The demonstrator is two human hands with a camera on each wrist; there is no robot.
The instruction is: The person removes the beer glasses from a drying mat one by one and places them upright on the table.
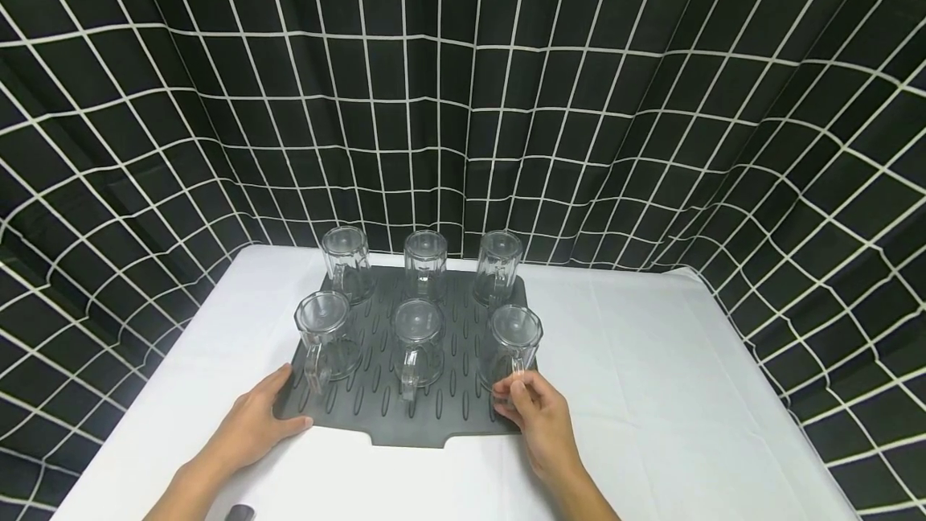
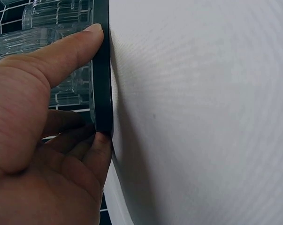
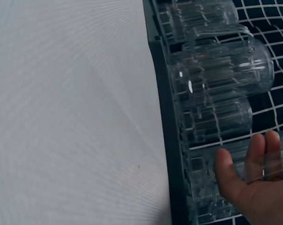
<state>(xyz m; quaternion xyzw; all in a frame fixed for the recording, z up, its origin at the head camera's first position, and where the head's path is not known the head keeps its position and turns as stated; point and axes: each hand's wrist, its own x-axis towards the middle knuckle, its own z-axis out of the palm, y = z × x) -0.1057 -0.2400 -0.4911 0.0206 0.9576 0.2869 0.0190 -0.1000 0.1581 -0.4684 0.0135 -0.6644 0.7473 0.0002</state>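
Black curtain fabric, crossed by white grid lines, hangs in soft folds behind and along both sides of a white-covered table. A small dark object, partly cropped, shows at the head view's lower edge, left of center.

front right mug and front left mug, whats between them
The head view shows the front middle mug between the front right mug and front left mug, with dark mat on either side.

Dark grey mat, patterned with rows of slim ovals; mugs clear and colourless; tablecloth plain white; backdrop black with a white grid; small object cut off at the lower edge looks dark, perhaps black
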